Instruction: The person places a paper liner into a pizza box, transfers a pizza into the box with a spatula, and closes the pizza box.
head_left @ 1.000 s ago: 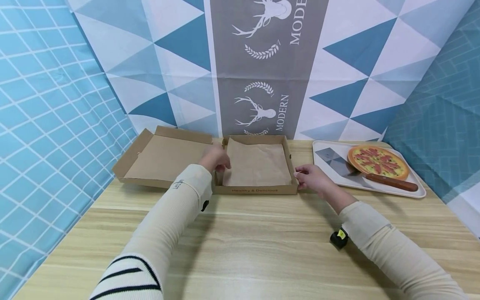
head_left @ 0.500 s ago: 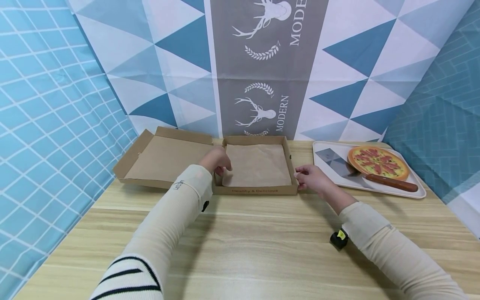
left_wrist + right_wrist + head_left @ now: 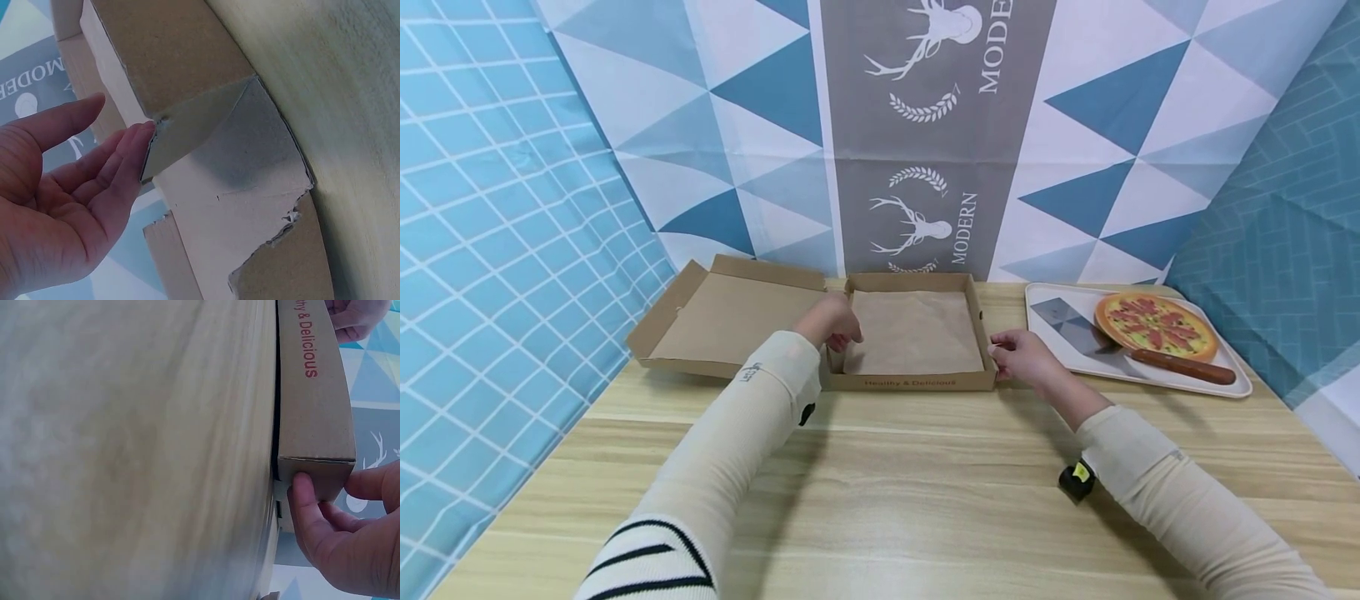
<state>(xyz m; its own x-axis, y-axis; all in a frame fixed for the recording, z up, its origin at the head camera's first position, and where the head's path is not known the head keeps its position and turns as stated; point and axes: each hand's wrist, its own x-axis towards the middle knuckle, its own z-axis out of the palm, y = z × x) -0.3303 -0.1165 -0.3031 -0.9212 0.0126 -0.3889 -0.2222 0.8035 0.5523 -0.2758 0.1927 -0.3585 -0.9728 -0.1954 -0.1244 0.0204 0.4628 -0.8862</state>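
Note:
An open cardboard pizza box (image 3: 910,381) sits at the back of the table, its lid (image 3: 737,321) folded out to the left. Brown paper (image 3: 913,333) lines its bottom. My left hand (image 3: 835,321) is over the box's left side; in the left wrist view its fingertips (image 3: 145,128) touch a cardboard edge near the lid hinge, while the thumb stands away. At the front right corner my right hand (image 3: 1021,357) holds the box, with fingers (image 3: 303,487) against the outer side wall and the thumb at the upper edge.
To the right stands a white tray (image 3: 1078,360) bearing a pizza (image 3: 1157,325) and a pizza server with a wooden handle (image 3: 1183,365). Patterned cloth (image 3: 917,150) hangs close behind the box. Wood-grain table (image 3: 910,492) stretches in front.
The paper's raised far left corner has come down, and it now lies flat in the box. My left hand has shifted slightly left. The right hand keeps its place.

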